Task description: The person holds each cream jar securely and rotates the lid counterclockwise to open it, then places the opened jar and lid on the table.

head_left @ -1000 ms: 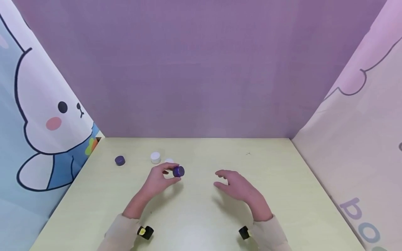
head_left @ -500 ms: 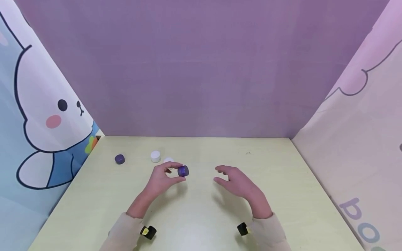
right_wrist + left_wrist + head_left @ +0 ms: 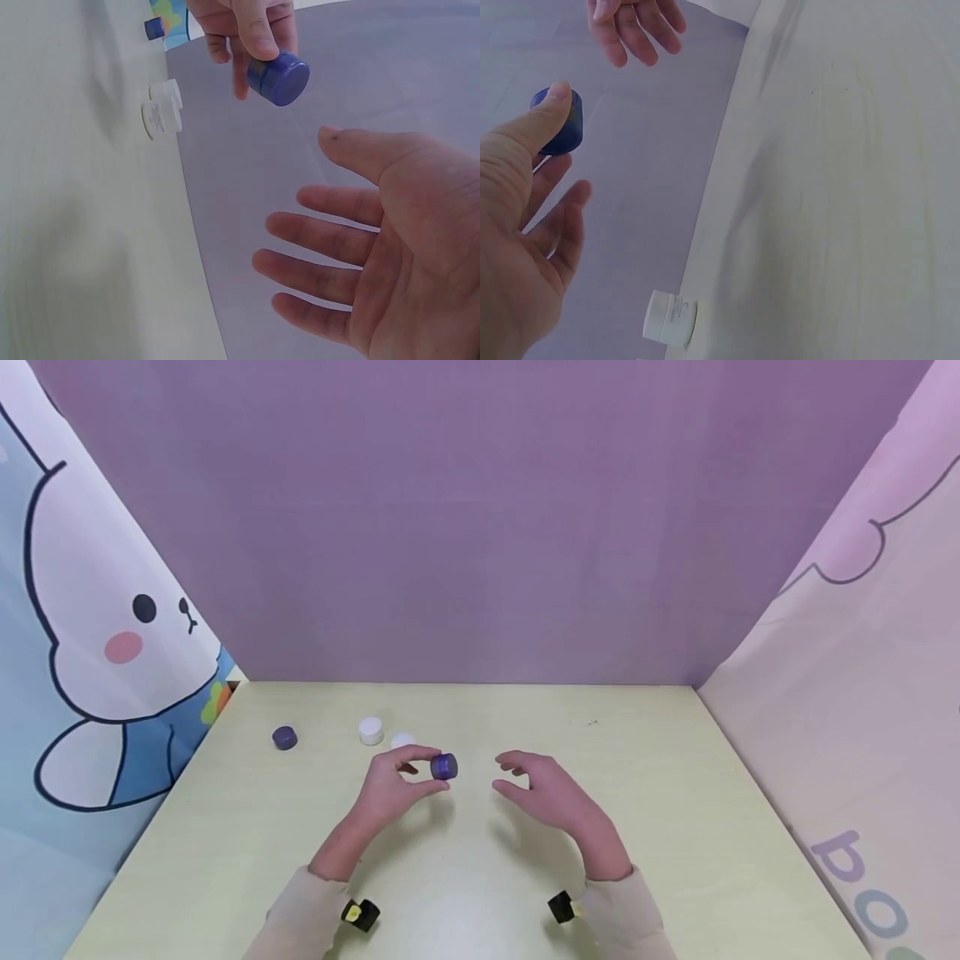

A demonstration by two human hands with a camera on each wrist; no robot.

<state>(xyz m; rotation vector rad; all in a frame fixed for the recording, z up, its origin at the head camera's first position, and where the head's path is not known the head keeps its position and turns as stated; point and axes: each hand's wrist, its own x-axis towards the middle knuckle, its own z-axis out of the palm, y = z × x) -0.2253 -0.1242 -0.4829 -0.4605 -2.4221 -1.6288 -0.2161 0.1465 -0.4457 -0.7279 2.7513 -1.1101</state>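
My left hand (image 3: 390,789) pinches a small dark blue-purple cosmetic jar (image 3: 444,767) between thumb and fingers, above the table. In the right wrist view the jar (image 3: 279,78) lies on its side in that grip, one flat end facing my right hand (image 3: 390,240). The right hand (image 3: 543,789) hovers to the right of the jar, apart from it, fingers spread and nothing held. Behind the left hand stand two white jars, one (image 3: 371,731) fully visible and another (image 3: 402,740) partly hidden by the fingers. A second dark purple jar (image 3: 285,737) is at the far left.
The pale wooden table (image 3: 637,827) meets a purple cloth backdrop (image 3: 465,527) at its rear edge. A rabbit-printed cloth (image 3: 105,610) borders the left side and a pinkish printed cloth (image 3: 862,693) the right.
My left hand has carried the dark jar a little to the right. My right hand has drifted left, so the gap between the hands is narrower. The jars on the table stay put.
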